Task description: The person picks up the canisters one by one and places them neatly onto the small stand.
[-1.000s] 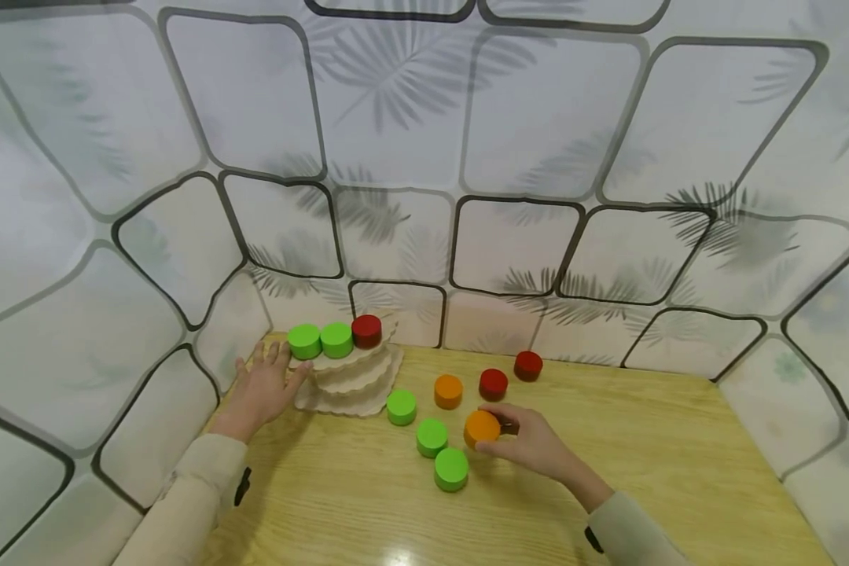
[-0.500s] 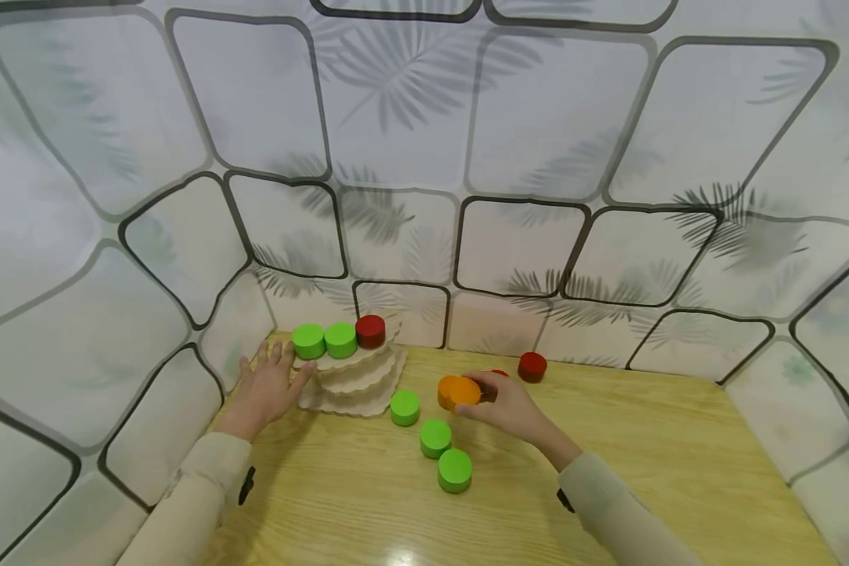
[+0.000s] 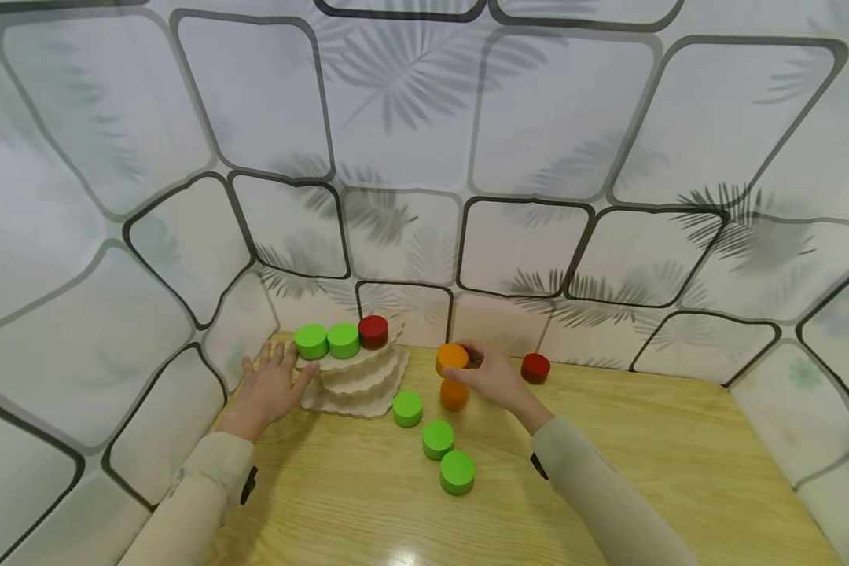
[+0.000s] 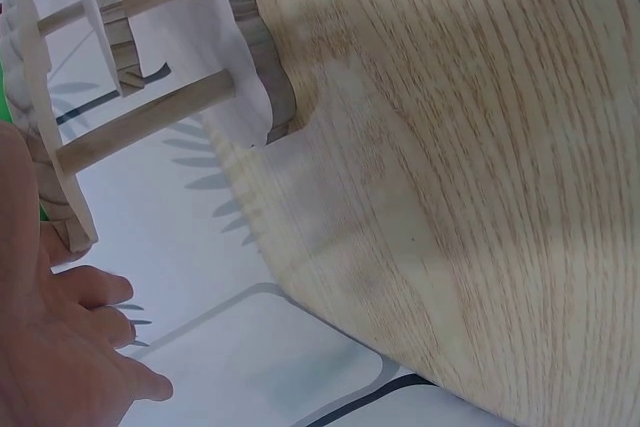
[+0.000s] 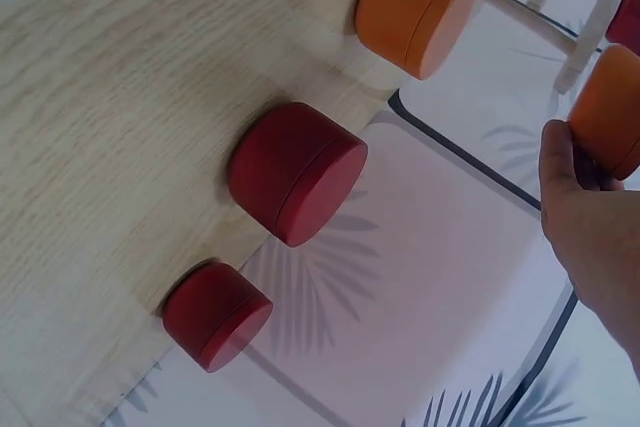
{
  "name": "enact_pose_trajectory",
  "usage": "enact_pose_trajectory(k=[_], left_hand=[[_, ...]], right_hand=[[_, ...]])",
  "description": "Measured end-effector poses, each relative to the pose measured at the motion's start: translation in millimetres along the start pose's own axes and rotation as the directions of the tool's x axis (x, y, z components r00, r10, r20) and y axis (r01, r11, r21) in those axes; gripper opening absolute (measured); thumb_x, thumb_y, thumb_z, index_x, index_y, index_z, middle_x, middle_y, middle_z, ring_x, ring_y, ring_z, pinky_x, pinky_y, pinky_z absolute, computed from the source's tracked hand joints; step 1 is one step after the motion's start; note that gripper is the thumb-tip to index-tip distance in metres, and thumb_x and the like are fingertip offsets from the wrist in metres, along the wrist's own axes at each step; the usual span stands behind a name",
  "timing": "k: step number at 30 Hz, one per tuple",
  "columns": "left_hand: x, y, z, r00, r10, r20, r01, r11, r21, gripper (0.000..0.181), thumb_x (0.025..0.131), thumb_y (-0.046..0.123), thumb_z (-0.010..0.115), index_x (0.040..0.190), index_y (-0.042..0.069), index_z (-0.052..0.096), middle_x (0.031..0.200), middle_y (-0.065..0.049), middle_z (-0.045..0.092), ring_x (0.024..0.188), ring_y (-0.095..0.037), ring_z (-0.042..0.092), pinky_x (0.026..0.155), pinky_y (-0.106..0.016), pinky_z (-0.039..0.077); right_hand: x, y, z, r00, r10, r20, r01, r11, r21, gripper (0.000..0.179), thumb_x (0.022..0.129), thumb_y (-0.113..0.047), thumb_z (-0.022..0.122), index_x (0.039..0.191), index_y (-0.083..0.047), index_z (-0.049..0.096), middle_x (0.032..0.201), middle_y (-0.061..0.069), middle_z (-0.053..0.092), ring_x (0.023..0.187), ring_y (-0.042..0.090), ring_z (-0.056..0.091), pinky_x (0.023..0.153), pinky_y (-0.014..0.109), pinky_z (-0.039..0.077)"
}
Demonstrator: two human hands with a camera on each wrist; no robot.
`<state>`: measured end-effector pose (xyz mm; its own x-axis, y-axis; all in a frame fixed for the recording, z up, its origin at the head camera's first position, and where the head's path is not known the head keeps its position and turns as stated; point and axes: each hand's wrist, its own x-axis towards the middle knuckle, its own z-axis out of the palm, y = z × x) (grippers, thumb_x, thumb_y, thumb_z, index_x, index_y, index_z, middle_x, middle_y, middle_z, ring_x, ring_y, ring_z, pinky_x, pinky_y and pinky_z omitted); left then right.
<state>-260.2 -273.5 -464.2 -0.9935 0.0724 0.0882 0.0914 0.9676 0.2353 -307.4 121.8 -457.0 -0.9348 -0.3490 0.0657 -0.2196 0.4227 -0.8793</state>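
My right hand pinches an orange round container, with a seam around its side, between thumb and fingers. In the right wrist view this held container is raised off the table. In front of it in the head view stands a second orange container. My left hand lies with fingers spread at the left end of a tiered wooden stand with wavy edges, touching its top tier. Two green containers and a red container sit in a row on that tier.
Three green containers stand in a slanting line on the wooden table. At the back right is a red container; another red container shows in the right wrist view. A patterned wall borders the table.
My right hand has lifted the orange container and carried it back and left, past the second orange one. The left hand stays at the stand.
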Motion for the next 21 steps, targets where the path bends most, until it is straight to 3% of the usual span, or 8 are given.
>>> enact_pose_trajectory(k=[10, 16, 21], left_hand=[[-1.3, 1.0, -1.3, 1.0, 0.0, 0.001, 0.0, 1.0, 0.003, 0.081, 0.113, 0.056, 0.03, 0.159, -0.012, 0.034, 0.163, -0.042, 0.029, 0.155, -0.062, 0.018, 0.115, -0.086, 0.015], [-1.3, 1.2, -2.0, 1.0, -0.003, -0.002, 0.003, 1.0, 0.003, 0.081, 0.113, 0.055, 0.031, 0.159, -0.011, 0.035, 0.162, -0.042, 0.029, 0.155, -0.062, 0.018, 0.116, -0.085, 0.014], [-0.6, 1.9, -2.3, 1.0, 0.001, -0.009, 0.0, 1.0, 0.01, 0.081, 0.113, 0.056, 0.031, 0.158, -0.011, 0.036, 0.162, -0.042, 0.03, 0.154, -0.062, 0.02, 0.115, -0.085, 0.015]], right_hand=[[23.2, -11, 7, 0.997, 0.034, -0.065, -0.038, 0.997, -0.069, 0.058, 0.092, -0.034, 0.084, 0.139, -0.007, 0.064, 0.128, 0.01, 0.071, 0.115, 0.026, 0.069, 0.103, 0.043, 0.057], [35.3, -15, 13, 0.995, 0.06, -0.082, -0.064, 0.997, -0.044, 0.063, 0.092, -0.033, 0.084, 0.144, -0.007, 0.061, 0.133, 0.011, 0.069, 0.12, 0.027, 0.068, 0.103, 0.042, 0.057], [44.4, -16, 18, 0.994, 0.06, -0.087, -0.062, 0.998, -0.022, 0.06, 0.091, -0.035, 0.085, 0.141, -0.009, 0.064, 0.127, 0.008, 0.073, 0.112, 0.024, 0.07, 0.097, 0.039, 0.059]])
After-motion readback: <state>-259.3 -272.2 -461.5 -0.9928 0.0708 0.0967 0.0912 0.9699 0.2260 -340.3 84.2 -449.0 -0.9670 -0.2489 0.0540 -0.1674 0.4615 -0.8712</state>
